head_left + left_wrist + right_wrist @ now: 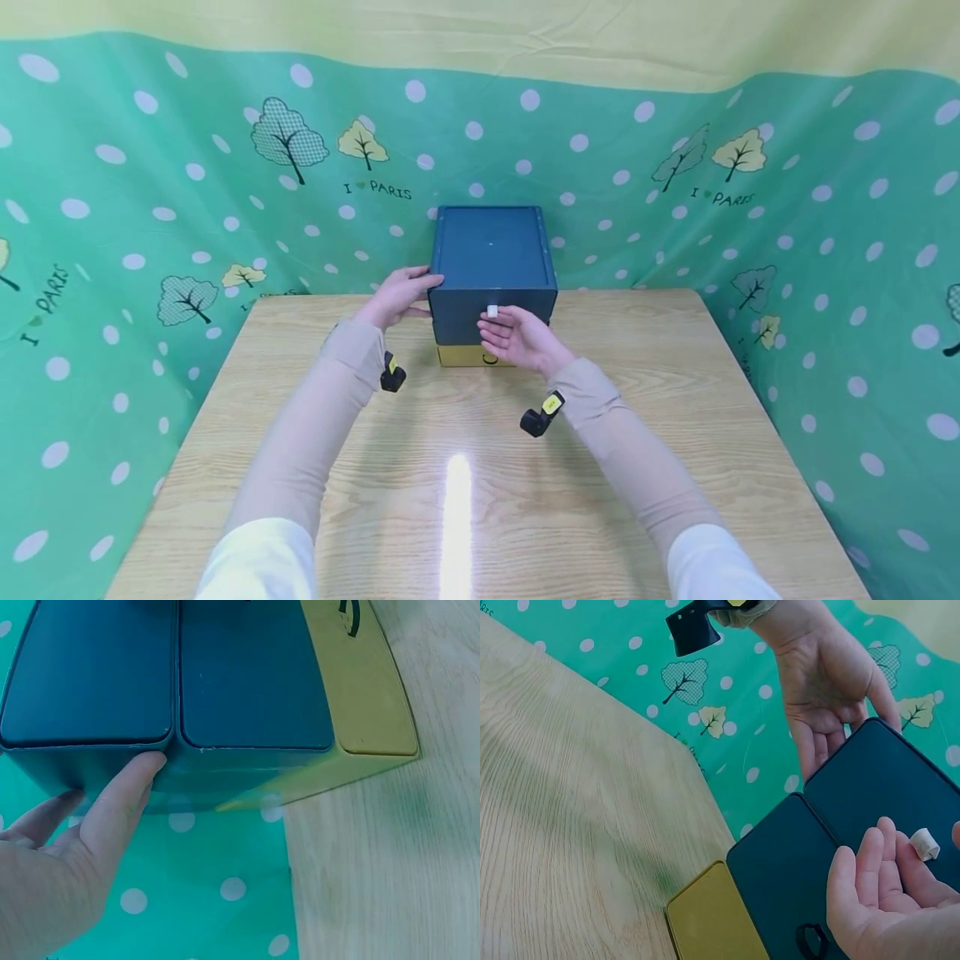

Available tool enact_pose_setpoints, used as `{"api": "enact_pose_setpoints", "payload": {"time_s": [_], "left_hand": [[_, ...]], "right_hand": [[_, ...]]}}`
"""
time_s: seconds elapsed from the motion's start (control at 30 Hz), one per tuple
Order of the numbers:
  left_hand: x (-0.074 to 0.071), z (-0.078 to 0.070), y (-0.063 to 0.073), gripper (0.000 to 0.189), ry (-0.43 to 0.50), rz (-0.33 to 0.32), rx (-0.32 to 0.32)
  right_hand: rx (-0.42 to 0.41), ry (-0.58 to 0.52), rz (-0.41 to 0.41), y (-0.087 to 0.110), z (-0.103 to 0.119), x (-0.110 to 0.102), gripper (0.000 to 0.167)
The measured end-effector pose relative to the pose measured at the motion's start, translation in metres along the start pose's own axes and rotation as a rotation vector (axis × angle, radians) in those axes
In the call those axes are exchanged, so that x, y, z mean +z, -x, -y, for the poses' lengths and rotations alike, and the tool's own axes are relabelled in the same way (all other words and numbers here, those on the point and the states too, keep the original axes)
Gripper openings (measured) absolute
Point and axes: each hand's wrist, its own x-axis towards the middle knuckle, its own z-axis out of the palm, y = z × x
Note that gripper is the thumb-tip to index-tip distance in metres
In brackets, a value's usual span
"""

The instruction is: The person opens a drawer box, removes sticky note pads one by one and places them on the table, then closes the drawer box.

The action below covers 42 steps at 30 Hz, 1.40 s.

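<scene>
A stacked drawer box [491, 250] stands against the curtain, with two dark blue tiers above a yellow drawer [453, 356]. My left hand [401, 296] rests against the box's left side, near the top front edge. In the left wrist view a finger lies straight along the blue side wall [225, 769]. At the top drawer front, my right hand [517, 340] is palm up with loosely bent fingers. Beside its index finger is a small white pull tab [925, 844]; thumb and tab look apart, and contact with the finger is unclear.
The box stands at the back of a wooden table [375, 483] that has a bright light streak. Black loop pulls [811, 941] hang on the lower drawers. A green dotted curtain [637, 192] encloses the back and sides. Each wrist wears a small black camera [537, 422].
</scene>
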Motion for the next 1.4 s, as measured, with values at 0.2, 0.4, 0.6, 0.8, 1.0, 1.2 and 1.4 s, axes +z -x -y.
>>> {"api": "enact_pose_setpoints", "payload": {"time_s": [0.2, 0.4, 0.6, 0.8, 1.0, 1.2, 1.4], "left_hand": [[0.0003, 0.0022, -0.0004, 0.068, 0.011, -0.016, 0.007], [0.0017, 0.0029, -0.0010, 0.068, 0.031, -0.029, 0.007], [0.0008, 0.0042, -0.0011, 0.068, 0.038, -0.043, 0.007], [0.0016, 0.0041, -0.0004, 0.068, 0.011, -0.048, -0.004], [0.0036, 0.0027, -0.0005, 0.067, -0.006, -0.041, 0.009], [0.0044, 0.0038, -0.0018, 0.067, -0.013, -0.049, 0.005], [0.0044, 0.0045, -0.0012, 0.067, -0.004, -0.051, 0.003]], "right_hand": [[-0.002, 0.025, 0.003, -0.0017, 0.0013, 0.0004, 0.027], [-0.007, 0.036, -0.006, -0.0025, 0.0005, 0.0026, 0.026], [-0.006, 0.016, -0.026, -0.0054, -0.0020, 0.0045, 0.028], [-0.012, 0.006, -0.037, -0.0063, -0.0033, 0.0047, 0.027], [-0.025, 0.023, -0.028, -0.0055, -0.0032, 0.0028, 0.029], [-0.038, 0.027, -0.016, -0.0053, -0.0032, 0.0018, 0.030], [-0.036, 0.039, -0.015, -0.0053, -0.0043, 0.0027, 0.030]]}}
